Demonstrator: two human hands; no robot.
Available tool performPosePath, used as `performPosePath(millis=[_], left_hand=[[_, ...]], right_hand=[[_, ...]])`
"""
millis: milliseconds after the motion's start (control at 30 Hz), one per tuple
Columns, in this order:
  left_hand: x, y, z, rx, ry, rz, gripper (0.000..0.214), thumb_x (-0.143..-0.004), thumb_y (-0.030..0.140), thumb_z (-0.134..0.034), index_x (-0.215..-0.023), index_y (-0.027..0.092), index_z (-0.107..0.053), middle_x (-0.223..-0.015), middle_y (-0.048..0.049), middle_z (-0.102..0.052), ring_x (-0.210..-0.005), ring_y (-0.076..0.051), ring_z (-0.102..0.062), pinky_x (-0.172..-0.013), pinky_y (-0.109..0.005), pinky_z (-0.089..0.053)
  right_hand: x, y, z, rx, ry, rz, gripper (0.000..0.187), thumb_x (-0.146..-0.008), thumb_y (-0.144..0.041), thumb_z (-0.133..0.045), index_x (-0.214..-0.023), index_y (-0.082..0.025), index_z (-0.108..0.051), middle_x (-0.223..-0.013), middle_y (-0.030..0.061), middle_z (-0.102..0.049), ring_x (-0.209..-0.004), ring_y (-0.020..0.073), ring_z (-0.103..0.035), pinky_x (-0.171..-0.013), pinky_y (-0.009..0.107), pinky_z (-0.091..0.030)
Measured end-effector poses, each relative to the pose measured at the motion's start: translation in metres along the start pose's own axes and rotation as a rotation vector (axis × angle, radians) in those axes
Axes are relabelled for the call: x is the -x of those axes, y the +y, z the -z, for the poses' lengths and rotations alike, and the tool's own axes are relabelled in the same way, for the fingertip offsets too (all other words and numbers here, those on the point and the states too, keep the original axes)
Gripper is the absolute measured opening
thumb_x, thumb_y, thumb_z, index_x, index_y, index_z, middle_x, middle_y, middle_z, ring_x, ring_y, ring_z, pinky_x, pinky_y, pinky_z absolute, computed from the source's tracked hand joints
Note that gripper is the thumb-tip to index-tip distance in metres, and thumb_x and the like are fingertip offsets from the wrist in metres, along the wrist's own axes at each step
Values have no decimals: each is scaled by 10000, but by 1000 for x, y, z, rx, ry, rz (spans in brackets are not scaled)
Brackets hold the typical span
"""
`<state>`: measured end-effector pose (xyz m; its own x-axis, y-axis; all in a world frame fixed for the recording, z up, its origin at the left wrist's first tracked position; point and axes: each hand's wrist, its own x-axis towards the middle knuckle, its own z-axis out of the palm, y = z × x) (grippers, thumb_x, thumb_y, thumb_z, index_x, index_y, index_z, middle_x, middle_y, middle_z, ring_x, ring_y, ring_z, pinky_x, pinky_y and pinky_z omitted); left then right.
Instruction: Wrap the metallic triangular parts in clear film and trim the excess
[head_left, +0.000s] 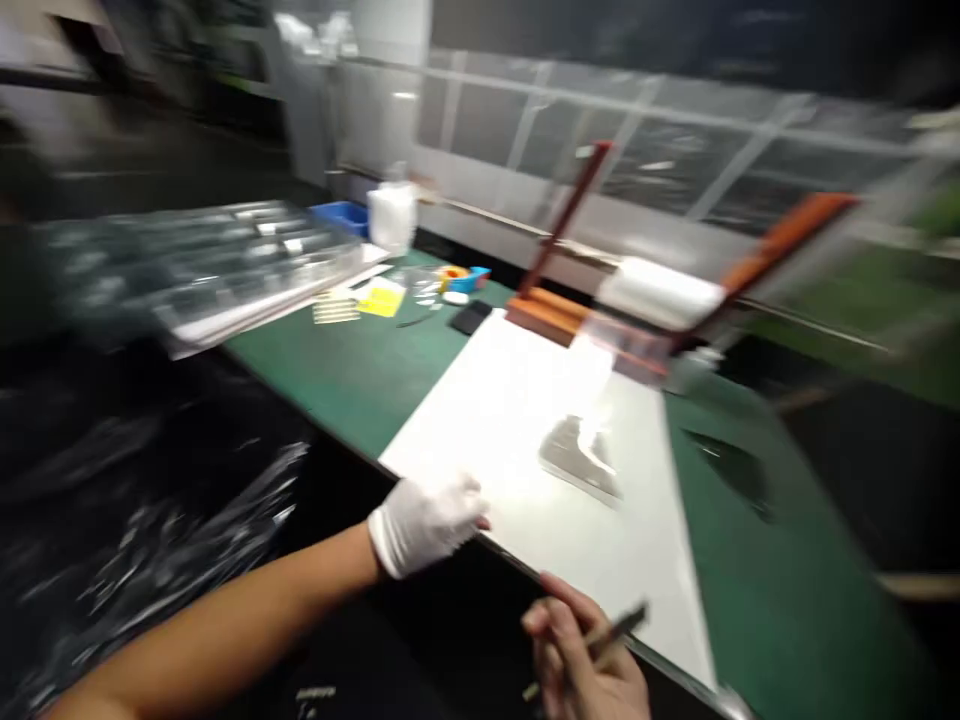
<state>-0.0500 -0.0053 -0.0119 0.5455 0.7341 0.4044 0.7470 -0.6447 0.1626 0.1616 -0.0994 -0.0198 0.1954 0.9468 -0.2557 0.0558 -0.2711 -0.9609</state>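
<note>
Gloved left hand (425,525) rests at the near edge of the white board (480,420), fingers loosely curled, holding nothing that shows. Bare right hand (577,655) pinches a slim dark tool (619,632) between thumb and fingers, just off the board's near edge; it is blurred, perhaps tweezers. Farther in on the board lies a grey film (577,460), apart from both hands. It looks thin, light and easily creased, so its edge seems the place to lift it. The board looks stiff and flat, set on a green mat (360,380). Far left stand clear trays (195,265), a blue bin (341,215) and a white bottle (391,218); far right, a wooden frame (559,315) sits beside a white roll (660,292). Black sheeting (150,530) lies near left, and a glazed partition (600,130) runs along the far side.
</note>
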Motion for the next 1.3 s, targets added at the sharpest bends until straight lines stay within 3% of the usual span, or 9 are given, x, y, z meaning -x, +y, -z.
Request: performPosePath(millis=[100, 233, 400, 533, 667, 833, 1033, 1300], left_hand=[[-57, -4, -17, -20, -50, -90, 149, -937, 252, -557, -900, 194, -689, -1113, -138, -687, -948, -305, -634, -792, -442, -510], [-111, 9, -33, -90, -161, -123, 117, -870, 192, -598, -908, 171, -707, -980, -165, -682, -888, -334, -607, -748, -464, -480], [-138, 17, -47, -164, -263, -18, 154, -851, 153, -580, -788, 143, -720, -875, -169, -681, -883, -324, -609, -811, -478, -471], [-151, 18, -51, -163, -314, 12, 228, -852, 111, -507, -833, 104, -734, -845, -171, -687, -881, -322, -629, -852, -495, -467], [-157, 17, -51, -161, -319, 11, 264, -821, 112, -493, -895, 92, -746, -924, -214, -690, -908, -353, -628, -848, -484, -462], [-154, 15, -47, -154, -258, 59, 182, -773, 150, -573, -854, 120, -733, -924, -182, -684, -907, -342, -620, -815, -453, -477], [-156, 14, -42, -75, -171, 143, 168, -773, 170, -590, -834, 157, -747, -906, -133, -695, -877, -300, -630, -792, -414, -500], [-162, 3, -46, 34, -162, 247, 165, -774, 165, -600, -822, 171, -759, -865, -79, -730, -800, -230, -661, -710, -343, -520]], right_hand=[[-5, -13, 26, -57, 43, 37, 557, -784, -620, -725, -1077, -147, -709, -790, 67, -711, -389, 78, -439, -350, 230, -355], [-8, -31, 65, 108, 153, 199, 439, -812, -533, -727, -1056, -168, -744, -809, 66, -722, -546, 125, -537, -494, 242, -438], [-53, -35, 107, 423, 250, 394, 332, -859, -480, -657, -1016, -200, -741, -878, 45, -729, -503, 111, -442, -541, 274, -446], [-109, -35, 126, 628, 228, 494, 259, -866, -361, -610, -1038, -210, -731, -1047, 75, -737, -751, 196, -640, -757, 335, -523], [-146, -37, 125, 724, 162, 505, 302, -831, -290, -653, -1119, -218, -711, -1176, 65, -707, -1052, 237, -657, -915, 351, -506], [-157, -34, 115, 896, 121, 516, 557, -814, -331, -723, -1344, -222, -590, -1364, 72, -611, -1136, 260, -634, -882, 351, -523], [-160, -26, 106, 1092, 177, 537, 472, -923, -269, -563, -1390, -204, -540, -1383, 85, -593, -996, 241, -675, -781, 325, -512], [-170, -22, 100, 1228, 244, 574, 340, -933, -192, -490, -1230, -210, -654, -1203, 71, -687, -789, 206, -677, -635, 298, -453]])
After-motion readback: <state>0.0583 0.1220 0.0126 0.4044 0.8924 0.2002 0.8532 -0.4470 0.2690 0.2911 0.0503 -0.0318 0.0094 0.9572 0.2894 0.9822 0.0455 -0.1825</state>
